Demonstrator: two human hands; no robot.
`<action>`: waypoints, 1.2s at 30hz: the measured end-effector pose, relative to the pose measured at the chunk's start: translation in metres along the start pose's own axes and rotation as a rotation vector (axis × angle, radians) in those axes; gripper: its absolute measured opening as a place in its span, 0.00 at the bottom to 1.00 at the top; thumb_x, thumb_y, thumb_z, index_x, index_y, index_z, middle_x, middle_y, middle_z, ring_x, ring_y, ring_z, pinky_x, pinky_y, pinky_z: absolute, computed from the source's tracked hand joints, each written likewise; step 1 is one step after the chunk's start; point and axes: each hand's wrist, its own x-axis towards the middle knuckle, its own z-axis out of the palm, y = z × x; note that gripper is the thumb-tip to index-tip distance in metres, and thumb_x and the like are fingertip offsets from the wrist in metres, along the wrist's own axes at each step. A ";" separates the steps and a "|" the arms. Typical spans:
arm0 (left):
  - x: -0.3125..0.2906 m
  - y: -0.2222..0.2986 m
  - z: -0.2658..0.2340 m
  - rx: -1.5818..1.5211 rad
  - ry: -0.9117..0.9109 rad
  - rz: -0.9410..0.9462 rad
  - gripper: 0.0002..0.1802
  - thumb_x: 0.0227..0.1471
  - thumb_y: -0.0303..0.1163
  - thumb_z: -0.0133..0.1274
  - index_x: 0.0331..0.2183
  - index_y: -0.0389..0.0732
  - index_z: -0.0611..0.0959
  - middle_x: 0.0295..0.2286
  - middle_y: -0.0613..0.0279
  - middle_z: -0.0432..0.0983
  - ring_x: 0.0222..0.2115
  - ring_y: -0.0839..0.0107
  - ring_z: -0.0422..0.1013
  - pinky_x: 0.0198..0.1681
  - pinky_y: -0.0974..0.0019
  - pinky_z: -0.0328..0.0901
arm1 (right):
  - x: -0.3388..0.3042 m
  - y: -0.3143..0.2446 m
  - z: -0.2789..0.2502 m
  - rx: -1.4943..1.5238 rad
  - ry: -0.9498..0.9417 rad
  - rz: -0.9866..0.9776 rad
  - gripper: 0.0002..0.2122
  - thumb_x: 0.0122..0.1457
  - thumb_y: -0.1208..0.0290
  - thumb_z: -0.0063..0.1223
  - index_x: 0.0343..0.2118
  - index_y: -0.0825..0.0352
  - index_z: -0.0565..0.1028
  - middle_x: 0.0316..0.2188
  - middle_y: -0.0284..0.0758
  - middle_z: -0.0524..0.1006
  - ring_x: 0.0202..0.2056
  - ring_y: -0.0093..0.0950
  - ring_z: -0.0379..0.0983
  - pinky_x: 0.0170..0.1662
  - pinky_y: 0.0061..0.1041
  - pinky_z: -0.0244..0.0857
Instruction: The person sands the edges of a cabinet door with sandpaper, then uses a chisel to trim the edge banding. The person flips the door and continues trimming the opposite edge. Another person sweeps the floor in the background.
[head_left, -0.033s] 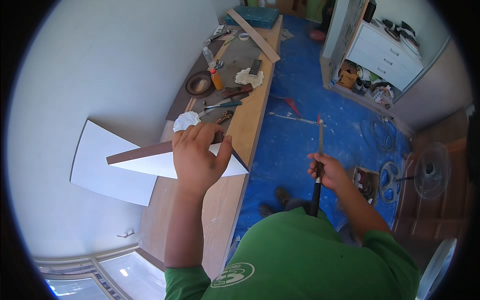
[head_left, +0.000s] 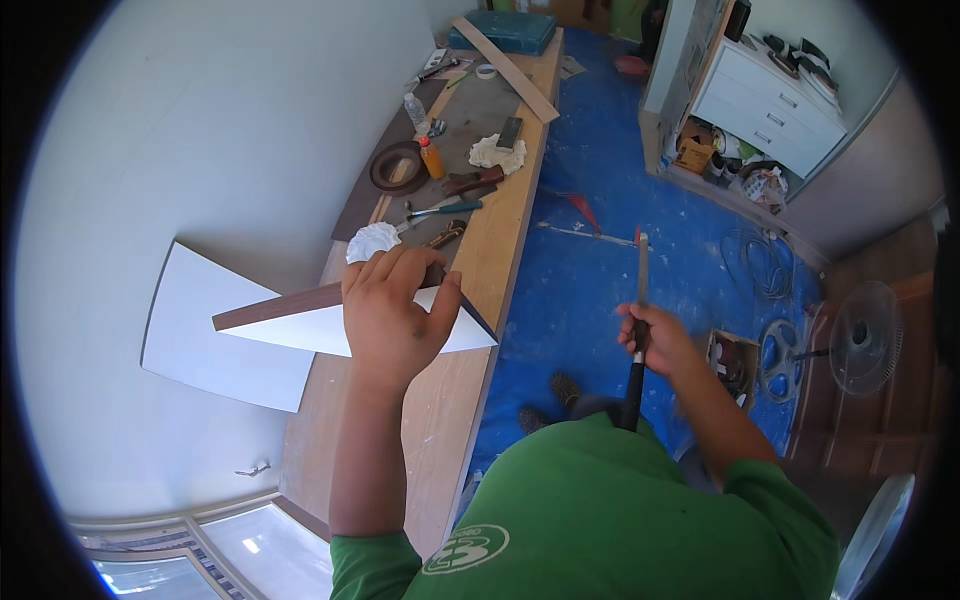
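Observation:
My left hand [head_left: 395, 310] is closed over the top edge of a white panel [head_left: 300, 333] with a brown wood-look edge. The panel stands tilted up on the wooden workbench [head_left: 400, 455], and part of it is hidden behind my hand. Over the floor to the right, my right hand [head_left: 655, 335] is wrapped round the metal part of what looks like a file [head_left: 642, 270]. Its flat blade points away from me, while the black handle points back toward my green shirt.
Further along the bench are a hammer [head_left: 445, 208], a roll of brown edging strip [head_left: 397, 168], an orange bottle [head_left: 431, 158], and white cloths [head_left: 373, 243]. Another white panel [head_left: 225, 330] leans on the wall. A fan [head_left: 865, 337] and a box [head_left: 733, 365] stand on my right.

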 end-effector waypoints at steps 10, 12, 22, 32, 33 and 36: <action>0.012 -0.001 0.006 -0.024 0.081 0.018 0.07 0.55 0.33 0.66 0.27 0.43 0.85 0.23 0.67 0.80 0.25 0.66 0.73 0.36 0.59 0.58 | -0.006 0.022 0.007 -0.012 -0.035 0.222 0.13 0.71 0.59 0.58 0.41 0.66 0.74 0.23 0.31 0.74 0.26 0.32 0.75 0.30 0.33 0.70; 0.010 -0.001 0.010 0.006 0.132 0.034 0.09 0.57 0.32 0.64 0.26 0.41 0.84 0.22 0.64 0.79 0.25 0.63 0.72 0.38 0.59 0.59 | 0.005 0.020 0.006 -0.021 -0.042 0.240 0.13 0.71 0.60 0.58 0.39 0.65 0.73 0.22 0.30 0.73 0.25 0.30 0.74 0.30 0.34 0.69; 0.003 -0.002 0.002 -0.110 0.152 0.005 0.02 0.57 0.29 0.64 0.32 0.43 0.86 0.29 0.63 0.84 0.31 0.59 0.77 0.43 0.58 0.63 | 0.015 0.066 -0.005 -0.615 0.071 0.261 0.14 0.68 0.62 0.64 0.32 0.64 0.72 0.19 0.31 0.72 0.20 0.24 0.70 0.22 0.29 0.66; 0.018 0.014 -0.004 0.001 0.082 -0.179 0.12 0.59 0.32 0.61 0.24 0.42 0.80 0.20 0.60 0.75 0.25 0.56 0.75 0.33 0.53 0.62 | 0.149 0.026 -0.016 -1.035 -0.092 0.108 0.10 0.65 0.68 0.64 0.32 0.67 0.75 0.18 0.32 0.73 0.17 0.24 0.72 0.18 0.26 0.65; 0.020 0.015 -0.006 0.021 -0.009 -0.275 0.14 0.61 0.34 0.61 0.24 0.43 0.80 0.20 0.59 0.76 0.26 0.55 0.76 0.34 0.52 0.64 | 0.168 0.020 -0.013 -1.076 -0.095 0.116 0.10 0.65 0.69 0.63 0.32 0.68 0.75 0.18 0.32 0.73 0.16 0.24 0.72 0.17 0.27 0.65; 0.037 0.018 0.003 0.112 -0.085 -0.678 0.15 0.62 0.44 0.59 0.31 0.43 0.82 0.23 0.59 0.79 0.32 0.53 0.79 0.40 0.53 0.68 | 0.232 0.002 -0.007 -1.213 -0.225 0.169 0.11 0.67 0.69 0.60 0.30 0.67 0.74 0.17 0.33 0.72 0.15 0.25 0.72 0.17 0.28 0.66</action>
